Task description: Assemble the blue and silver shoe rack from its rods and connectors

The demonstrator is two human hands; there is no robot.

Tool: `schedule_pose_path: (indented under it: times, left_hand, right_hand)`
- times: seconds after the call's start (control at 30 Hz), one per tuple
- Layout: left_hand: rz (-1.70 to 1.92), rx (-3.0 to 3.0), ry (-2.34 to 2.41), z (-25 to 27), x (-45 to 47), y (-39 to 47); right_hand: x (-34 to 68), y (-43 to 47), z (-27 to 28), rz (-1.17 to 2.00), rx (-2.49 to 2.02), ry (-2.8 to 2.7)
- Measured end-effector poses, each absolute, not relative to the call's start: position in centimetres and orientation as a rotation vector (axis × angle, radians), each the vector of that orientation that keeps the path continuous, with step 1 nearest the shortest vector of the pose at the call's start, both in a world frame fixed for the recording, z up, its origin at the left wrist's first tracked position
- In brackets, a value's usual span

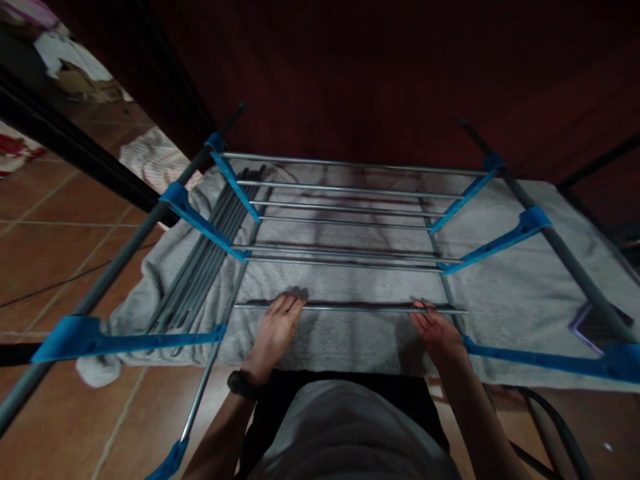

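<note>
A thin metal rod (357, 307) runs crosswise in front of me. My left hand (278, 328) is closed around it left of the middle, with a dark watch (241, 383) on that wrist. Nearer the rod's other end, my right hand (439, 331) grips it with bent fingers; the thumb is partly hidden. Around both hands stands a partly assembled drying rack, with grey side poles (120, 260) and blue plastic brackets (203, 227). Several silver rods (345, 189) span its brackets beyond my hands. Both ends of the held rod lie near the rack's inner poles.
Several loose grey tubes (210, 250) lie at left on a grey blanket (500, 287) under the rack. A dark object with a purple edge (597, 327) rests at right. Tiled floor (65, 267) shows at left, and a dark red surface (370, 80) rises behind.
</note>
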State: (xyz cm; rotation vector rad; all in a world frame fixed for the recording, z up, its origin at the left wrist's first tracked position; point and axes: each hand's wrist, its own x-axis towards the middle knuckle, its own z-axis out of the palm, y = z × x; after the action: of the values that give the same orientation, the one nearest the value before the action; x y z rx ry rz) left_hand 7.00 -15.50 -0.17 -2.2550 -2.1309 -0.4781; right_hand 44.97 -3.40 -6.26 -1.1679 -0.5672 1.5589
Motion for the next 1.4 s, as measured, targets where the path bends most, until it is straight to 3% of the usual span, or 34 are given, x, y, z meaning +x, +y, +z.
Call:
schedule_pose_path:
  times: [1.1, 1.4]
  left_hand:
    - [-0.400, -2.567, -1.781, -0.2, 11.1, -10.5]
    - [-0.527, -2.511, -1.788, -1.6, 10.9, -10.4]
  right_hand:
    - [36.2, -4.9, -2.6, 1.867, -1.155, -0.530]
    - [34.9, -5.1, -2.5, 1.828, -1.115, -0.528]
